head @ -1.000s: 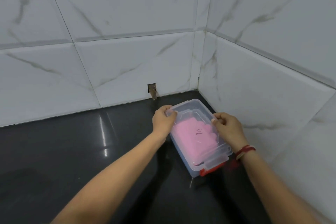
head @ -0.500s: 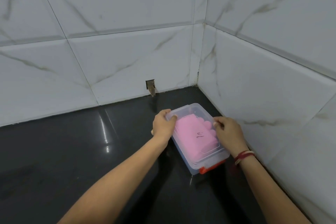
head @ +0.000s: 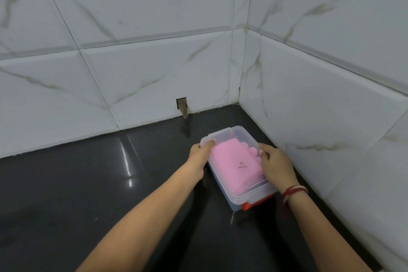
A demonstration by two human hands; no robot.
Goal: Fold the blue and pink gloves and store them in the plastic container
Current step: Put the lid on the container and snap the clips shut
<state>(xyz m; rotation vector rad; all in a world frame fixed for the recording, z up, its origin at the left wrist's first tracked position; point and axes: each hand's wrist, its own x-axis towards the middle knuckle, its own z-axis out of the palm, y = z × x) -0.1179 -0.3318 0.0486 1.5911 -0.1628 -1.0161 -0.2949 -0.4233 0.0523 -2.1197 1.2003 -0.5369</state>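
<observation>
Brightness: dim, even and cool, with a grey-blue cast over the white marble-veined wall tiles.
Glare: pale vertical streaks and a small bright spot on the glossy black countertop, left of centre.
Shadows: soft and faint; a dark patch lies under the left forearm and beside the clear plastic lidded container.
Sharpness: centre fairly clear; the forearms near the bottom edge look soft.
Distortion: wide-angle bending; tile seams lean and curve towards the edges.
Haze: the cloudy lid blurs the pink folded glove beneath.
</observation>
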